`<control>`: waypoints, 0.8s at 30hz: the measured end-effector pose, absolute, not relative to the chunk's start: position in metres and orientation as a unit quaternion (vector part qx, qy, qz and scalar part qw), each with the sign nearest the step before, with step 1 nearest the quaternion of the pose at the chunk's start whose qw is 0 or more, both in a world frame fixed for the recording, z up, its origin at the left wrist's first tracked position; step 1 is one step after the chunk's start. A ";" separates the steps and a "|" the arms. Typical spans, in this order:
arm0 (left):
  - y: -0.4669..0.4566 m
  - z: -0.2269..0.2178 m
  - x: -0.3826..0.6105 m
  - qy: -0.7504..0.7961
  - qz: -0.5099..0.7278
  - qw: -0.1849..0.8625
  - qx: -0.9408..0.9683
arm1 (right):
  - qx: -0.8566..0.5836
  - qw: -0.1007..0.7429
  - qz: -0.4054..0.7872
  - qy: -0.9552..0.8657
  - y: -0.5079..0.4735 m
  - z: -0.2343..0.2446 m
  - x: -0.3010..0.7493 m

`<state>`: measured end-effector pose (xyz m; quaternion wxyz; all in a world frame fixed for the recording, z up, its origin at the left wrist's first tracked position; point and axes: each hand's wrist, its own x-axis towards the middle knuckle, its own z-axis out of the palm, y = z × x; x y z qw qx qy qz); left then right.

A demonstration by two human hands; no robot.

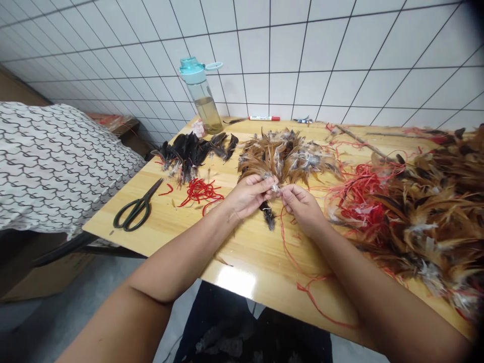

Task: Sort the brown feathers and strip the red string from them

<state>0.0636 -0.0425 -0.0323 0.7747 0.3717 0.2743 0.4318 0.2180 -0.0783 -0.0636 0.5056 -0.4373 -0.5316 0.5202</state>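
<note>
Near the middle of the table my left hand [251, 195] pinches feathers [276, 187] by their pale, fluffy end between thumb and fingers. My right hand [301, 205] is closed close beside it, its thumb and forefinger pinched at the same pale tuft; the exact bit it grips is too small to make out. A dark feather [268, 218] sticks out below my left hand. Just behind both hands spreads a heap of brown feathers [285, 151]. A red string [284, 237] trails from beside my right hand toward the table's front edge.
Black scissors [138, 207] lie at left, near black feathers [189, 151] and cut red strings [199, 192]. A water bottle [204, 98] and a red marker [264, 118] stand and lie by the tiled wall. A large brown feather pile [442, 201] and tangled red string [361, 191] cover the right side.
</note>
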 end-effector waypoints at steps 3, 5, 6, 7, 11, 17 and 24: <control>-0.043 -0.034 0.064 0.276 0.419 0.782 0.369 | -0.430 0.515 0.527 -0.521 -0.077 -0.064 0.218; -0.044 -0.035 0.065 0.279 0.404 0.790 0.368 | -0.416 0.512 0.536 -0.526 -0.077 -0.063 0.217; -0.045 -0.035 0.066 0.281 0.398 0.793 0.365 | -0.411 0.511 0.540 -0.527 -0.077 -0.063 0.216; -0.046 -0.035 0.067 0.283 0.394 0.796 0.361 | -0.408 0.510 0.543 -0.527 -0.077 -0.063 0.216; -0.048 -0.036 0.068 0.287 0.386 0.802 0.354 | -0.409 0.510 0.543 -0.527 -0.078 -0.062 0.215; -0.046 -0.034 0.066 0.287 0.399 0.786 0.375 | -0.416 0.498 0.535 -0.540 -0.078 -0.063 0.218; -0.042 -0.037 0.061 0.315 0.397 0.731 0.457 | -0.416 0.471 0.565 -0.535 -0.077 -0.058 0.222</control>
